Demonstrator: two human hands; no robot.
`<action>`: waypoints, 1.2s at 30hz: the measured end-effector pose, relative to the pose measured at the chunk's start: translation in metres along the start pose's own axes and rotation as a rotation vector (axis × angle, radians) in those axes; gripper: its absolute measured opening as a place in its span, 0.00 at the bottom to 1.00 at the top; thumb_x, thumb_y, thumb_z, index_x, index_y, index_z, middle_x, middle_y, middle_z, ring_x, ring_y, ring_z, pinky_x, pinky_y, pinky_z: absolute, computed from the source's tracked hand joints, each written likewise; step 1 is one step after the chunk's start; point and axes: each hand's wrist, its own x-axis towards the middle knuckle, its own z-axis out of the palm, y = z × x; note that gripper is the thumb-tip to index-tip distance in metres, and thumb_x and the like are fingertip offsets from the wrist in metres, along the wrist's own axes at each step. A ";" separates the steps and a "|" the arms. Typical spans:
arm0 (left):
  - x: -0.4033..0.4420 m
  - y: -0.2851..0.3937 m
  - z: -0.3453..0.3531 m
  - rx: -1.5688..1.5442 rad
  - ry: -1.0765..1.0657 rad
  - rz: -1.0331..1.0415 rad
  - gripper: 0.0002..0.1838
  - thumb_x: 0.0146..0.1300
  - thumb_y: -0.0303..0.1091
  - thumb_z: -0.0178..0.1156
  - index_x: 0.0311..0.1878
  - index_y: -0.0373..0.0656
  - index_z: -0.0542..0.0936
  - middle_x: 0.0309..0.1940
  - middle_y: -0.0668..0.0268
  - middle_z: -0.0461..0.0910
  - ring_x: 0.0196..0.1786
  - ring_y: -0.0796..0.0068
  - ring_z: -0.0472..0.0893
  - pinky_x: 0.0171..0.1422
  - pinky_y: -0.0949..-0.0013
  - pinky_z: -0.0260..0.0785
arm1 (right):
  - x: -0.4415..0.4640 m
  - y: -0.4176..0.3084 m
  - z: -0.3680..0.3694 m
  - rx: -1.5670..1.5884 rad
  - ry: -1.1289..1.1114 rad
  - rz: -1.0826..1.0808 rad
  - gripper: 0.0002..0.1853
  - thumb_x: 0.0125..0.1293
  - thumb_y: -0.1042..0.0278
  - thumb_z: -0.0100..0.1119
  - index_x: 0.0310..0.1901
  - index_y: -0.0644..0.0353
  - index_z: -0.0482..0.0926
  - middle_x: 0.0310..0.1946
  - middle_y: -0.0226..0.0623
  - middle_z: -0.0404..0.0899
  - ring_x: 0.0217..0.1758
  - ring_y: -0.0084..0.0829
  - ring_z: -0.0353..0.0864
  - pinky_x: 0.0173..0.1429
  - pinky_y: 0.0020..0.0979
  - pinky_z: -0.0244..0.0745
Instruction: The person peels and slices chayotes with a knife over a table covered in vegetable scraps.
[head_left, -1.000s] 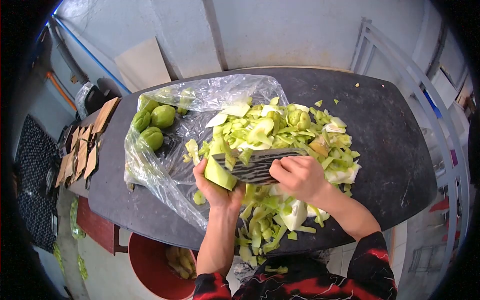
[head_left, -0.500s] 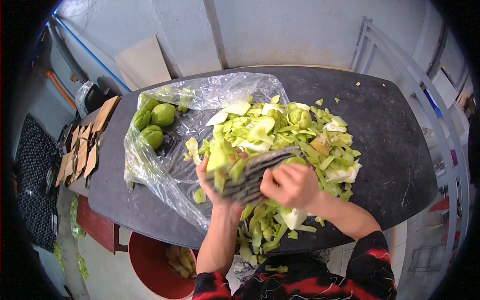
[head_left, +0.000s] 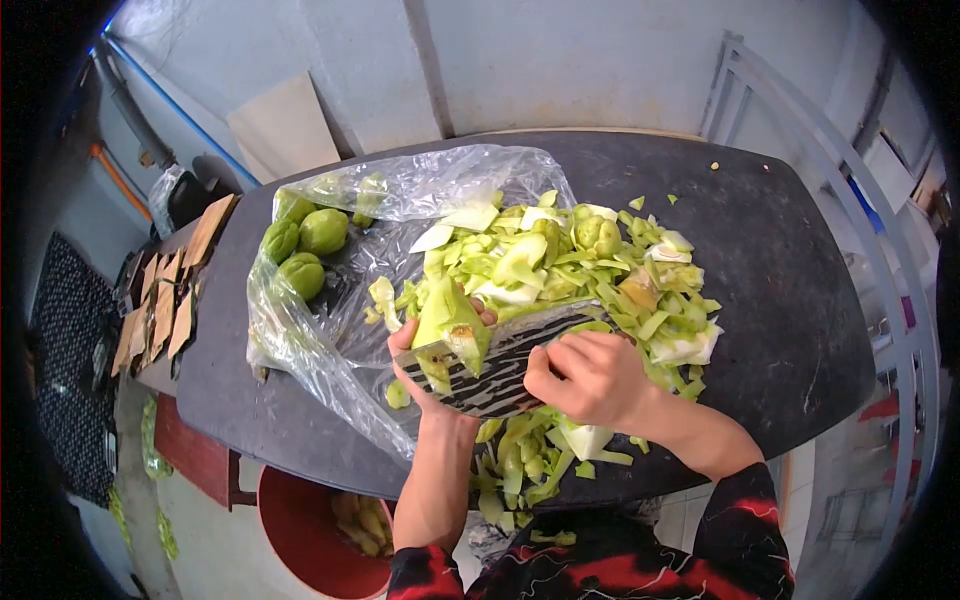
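My left hand [head_left: 432, 398] is wrapped round a peeled pale green chayote [head_left: 440, 312], which has a brownish spot at its near end. In my right hand [head_left: 590, 375] is a wide blade [head_left: 500, 370] with dark streaks, its far end against the chayote; the handle is hidden by my fingers. A heap of green peelings and white pieces [head_left: 520, 262] lies just beyond both hands, and more peelings [head_left: 525, 455] lie on the near side. Several whole chayotes [head_left: 324, 231] rest in a clear plastic bag [head_left: 330, 365] at the left.
The dark table [head_left: 780, 300] stands against a grey wall. Below its near edge is a red tub [head_left: 300, 530] with yellowish pieces inside. Cardboard pieces [head_left: 210, 228] lie at the left, and a grey metal railing [head_left: 850, 160] runs along the right.
The chayote has tilted in my left hand, so its spotted end now faces the blade. My right hand has moved slightly left, with the blade now angled down to the left across my left palm.
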 end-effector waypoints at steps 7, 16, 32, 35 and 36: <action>-0.002 -0.002 0.024 0.051 0.371 0.021 0.32 0.59 0.56 0.50 0.59 0.43 0.77 0.50 0.60 0.81 0.49 0.62 0.79 0.58 0.58 0.70 | -0.010 0.016 0.019 0.054 -0.097 0.244 0.03 0.59 0.74 0.57 0.32 0.56 0.73 0.20 0.32 0.77 0.21 0.33 0.83 0.22 0.33 0.77; 0.001 -0.001 0.014 -0.021 0.355 0.013 0.28 0.64 0.55 0.48 0.56 0.44 0.78 0.48 0.58 0.80 0.48 0.60 0.79 0.58 0.53 0.70 | -0.008 0.025 0.009 0.081 -0.186 0.358 0.03 0.61 0.73 0.57 0.34 0.55 0.72 0.21 0.34 0.77 0.23 0.35 0.84 0.25 0.34 0.79; -0.006 -0.005 0.021 0.039 0.343 0.135 0.32 0.62 0.57 0.51 0.54 0.35 0.77 0.46 0.54 0.81 0.50 0.58 0.80 0.59 0.58 0.73 | -0.006 -0.007 0.021 -0.134 0.011 0.024 0.03 0.55 0.70 0.57 0.32 0.56 0.75 0.19 0.26 0.67 0.20 0.23 0.73 0.24 0.24 0.69; -0.002 0.000 0.010 -0.039 0.277 0.120 0.30 0.62 0.56 0.51 0.55 0.38 0.79 0.47 0.55 0.82 0.53 0.58 0.81 0.63 0.55 0.71 | -0.011 0.003 0.023 -0.074 -0.048 0.134 0.04 0.56 0.71 0.57 0.33 0.56 0.75 0.21 0.28 0.72 0.22 0.25 0.78 0.24 0.27 0.74; -0.001 0.001 0.013 -0.115 0.316 0.111 0.30 0.61 0.55 0.51 0.55 0.38 0.79 0.47 0.55 0.82 0.52 0.58 0.80 0.64 0.54 0.71 | -0.011 0.006 0.022 -0.038 -0.090 0.180 0.04 0.56 0.72 0.57 0.34 0.57 0.75 0.22 0.29 0.75 0.22 0.26 0.80 0.25 0.28 0.76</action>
